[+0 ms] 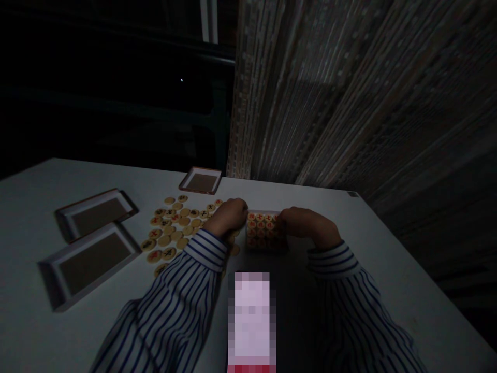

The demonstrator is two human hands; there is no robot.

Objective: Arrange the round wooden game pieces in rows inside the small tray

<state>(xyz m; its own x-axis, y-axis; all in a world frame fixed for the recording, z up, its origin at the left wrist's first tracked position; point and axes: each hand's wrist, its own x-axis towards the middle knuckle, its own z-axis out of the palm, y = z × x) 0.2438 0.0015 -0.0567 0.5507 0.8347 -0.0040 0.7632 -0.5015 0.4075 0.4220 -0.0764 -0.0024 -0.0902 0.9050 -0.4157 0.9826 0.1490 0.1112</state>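
Note:
A small box (267, 250) filled with rows of round Chinese chess pieces (261, 225), marked in red, is on the white table between my hands. My left hand (230, 215) is closed, its curled fingers at the box's left edge; whatever they hold is hidden. Around the right end of the box, the fingers of my right hand (305, 224) are bent and partly out of sight. Loose wooden Chinese chess pieces (164, 240) lie spread to the left, some with red or black characters and some blank side up. My left forearm covers part of them.
Two shallow trays or lids (93, 267) lie at the left of the white table (373, 290), edges touching. Another small tray (200, 180) sits near the far edge. A string curtain (310, 93) hangs behind the table. At the bottom is a bright pixelated rectangle (252, 321).

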